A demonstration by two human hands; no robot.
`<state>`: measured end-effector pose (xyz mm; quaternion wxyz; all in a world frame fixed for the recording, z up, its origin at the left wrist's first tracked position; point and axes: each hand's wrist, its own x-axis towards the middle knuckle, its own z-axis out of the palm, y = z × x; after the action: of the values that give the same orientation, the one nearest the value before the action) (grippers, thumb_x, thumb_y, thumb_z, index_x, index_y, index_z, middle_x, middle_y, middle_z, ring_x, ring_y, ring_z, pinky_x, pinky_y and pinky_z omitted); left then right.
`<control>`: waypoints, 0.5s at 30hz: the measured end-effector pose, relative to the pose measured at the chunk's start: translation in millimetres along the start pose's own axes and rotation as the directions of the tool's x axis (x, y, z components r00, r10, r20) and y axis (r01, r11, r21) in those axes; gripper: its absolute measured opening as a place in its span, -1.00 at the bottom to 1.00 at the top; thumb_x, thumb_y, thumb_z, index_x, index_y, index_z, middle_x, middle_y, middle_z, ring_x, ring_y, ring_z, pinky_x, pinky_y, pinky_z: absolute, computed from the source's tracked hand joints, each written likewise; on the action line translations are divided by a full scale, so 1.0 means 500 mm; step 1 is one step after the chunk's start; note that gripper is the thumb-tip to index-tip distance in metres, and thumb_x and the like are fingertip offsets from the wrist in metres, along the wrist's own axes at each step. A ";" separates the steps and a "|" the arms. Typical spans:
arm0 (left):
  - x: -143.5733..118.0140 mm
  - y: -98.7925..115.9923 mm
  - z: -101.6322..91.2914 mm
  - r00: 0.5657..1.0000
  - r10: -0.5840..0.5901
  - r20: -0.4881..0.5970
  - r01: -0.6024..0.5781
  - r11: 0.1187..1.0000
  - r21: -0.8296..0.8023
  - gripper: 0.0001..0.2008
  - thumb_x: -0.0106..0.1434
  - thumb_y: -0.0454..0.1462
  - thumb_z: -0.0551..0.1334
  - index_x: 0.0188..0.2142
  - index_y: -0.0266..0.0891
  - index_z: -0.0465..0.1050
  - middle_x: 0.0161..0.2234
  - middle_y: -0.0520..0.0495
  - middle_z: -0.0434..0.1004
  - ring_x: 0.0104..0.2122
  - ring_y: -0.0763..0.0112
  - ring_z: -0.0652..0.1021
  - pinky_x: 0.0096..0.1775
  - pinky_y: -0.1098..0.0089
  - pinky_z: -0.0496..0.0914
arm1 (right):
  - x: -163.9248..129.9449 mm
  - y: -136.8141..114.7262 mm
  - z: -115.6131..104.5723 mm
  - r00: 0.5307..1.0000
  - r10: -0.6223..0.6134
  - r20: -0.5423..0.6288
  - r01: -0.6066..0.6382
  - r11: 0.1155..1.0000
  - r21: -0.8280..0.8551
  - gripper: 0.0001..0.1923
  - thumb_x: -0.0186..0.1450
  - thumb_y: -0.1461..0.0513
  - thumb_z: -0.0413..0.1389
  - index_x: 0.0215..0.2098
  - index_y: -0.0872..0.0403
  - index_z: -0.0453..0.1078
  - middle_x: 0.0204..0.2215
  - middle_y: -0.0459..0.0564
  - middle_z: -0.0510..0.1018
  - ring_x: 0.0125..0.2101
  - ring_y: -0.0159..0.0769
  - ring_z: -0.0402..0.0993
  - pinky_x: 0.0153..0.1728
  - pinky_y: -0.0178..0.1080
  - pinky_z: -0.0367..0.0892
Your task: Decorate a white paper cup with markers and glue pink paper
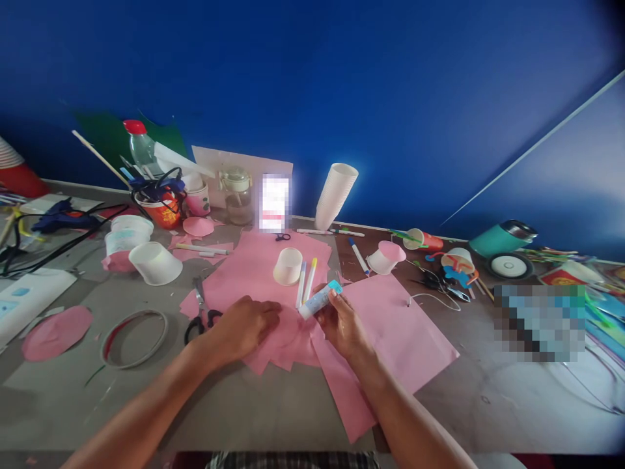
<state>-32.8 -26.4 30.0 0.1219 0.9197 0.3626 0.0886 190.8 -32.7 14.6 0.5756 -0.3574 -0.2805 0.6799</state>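
My right hand [344,326] is closed round a glue stick [319,301], a pale tube with a light-blue end, tilted over the pink paper. My left hand [250,327] presses down on the pink paper [234,277], its fingers bent and held together; the fingertips are partly hidden. Black-handled scissors [198,312] lie just left of that hand. Beyond the hands a white paper cup [288,266] sits on the paper, with two slim markers [308,280] beside it. Another pink sheet [405,326] spreads out to the right, under my right wrist.
On the left are a tape roll [108,352], a white cup [155,264] and a pink disc [56,333]. Behind stand a glass jar [237,198] and a leaning stack of cups [336,195]. A pink-topped cup [385,258], pliers [456,293] and a teal bottle [500,239] are to the right.
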 end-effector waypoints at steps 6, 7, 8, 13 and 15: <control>0.007 -0.014 -0.021 0.978 -0.192 -0.087 0.139 0.898 -0.417 -0.74 0.31 -0.30 0.06 -0.17 -0.21 0.52 -0.12 -0.14 0.58 -0.16 0.29 0.56 -0.11 0.34 0.40 | -0.006 -0.002 0.005 0.999 0.028 0.030 -0.029 0.998 0.046 -0.67 0.05 0.03 0.37 -0.33 0.08 0.53 -0.63 -0.20 0.39 -0.63 -0.49 0.19 -0.59 -0.38 0.18; 0.006 -0.015 -0.028 0.963 -0.250 -0.099 0.168 0.847 -0.505 -0.75 0.31 -0.26 0.08 -0.15 -0.22 0.51 -0.14 -0.14 0.58 -0.16 0.29 0.55 -0.13 0.35 0.40 | -0.009 -0.003 0.007 0.998 0.036 0.052 -0.038 0.999 0.033 -0.66 0.06 0.03 0.36 -0.31 0.07 0.53 -0.64 -0.20 0.39 -0.64 -0.49 0.18 -0.60 -0.38 0.17; 0.005 -0.015 -0.035 0.948 -0.303 -0.094 0.194 0.790 -0.582 -0.74 0.31 -0.22 0.10 -0.12 -0.22 0.51 -0.14 -0.14 0.58 -0.18 0.30 0.55 -0.15 0.36 0.41 | -0.010 -0.004 0.008 0.996 0.045 0.075 -0.046 0.999 0.018 -0.65 0.07 0.03 0.35 -0.29 0.07 0.53 -0.64 -0.19 0.39 -0.65 -0.49 0.19 -0.61 -0.38 0.17; -0.001 -0.021 -0.063 0.956 -0.290 0.042 0.212 0.585 -0.783 -0.56 0.21 -0.10 0.24 0.05 -0.19 0.42 -0.02 -0.14 0.53 -0.43 0.48 0.45 -0.34 0.43 0.38 | -0.014 0.002 0.010 0.986 0.060 0.154 -0.056 0.998 -0.034 -0.59 0.06 0.01 0.37 -0.23 0.08 0.53 -0.70 -0.18 0.42 -0.65 -0.43 0.31 -0.62 -0.38 0.24; -0.001 -0.020 -0.064 0.967 -0.250 0.056 0.193 0.569 -0.799 -0.47 0.14 -0.11 0.29 0.10 -0.20 0.39 0.00 -0.16 0.51 -0.41 0.48 0.45 -0.33 0.43 0.38 | -0.013 0.009 0.009 0.986 0.063 0.151 -0.059 0.998 -0.030 -0.60 0.05 0.04 0.38 -0.22 0.08 0.54 -0.66 -0.16 0.47 -0.66 -0.43 0.34 -0.64 -0.38 0.27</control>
<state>-47.9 -14.6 57.7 0.5184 0.7115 0.4005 0.2543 185.1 -39.9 14.9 0.5270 -0.3201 -0.3213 0.7187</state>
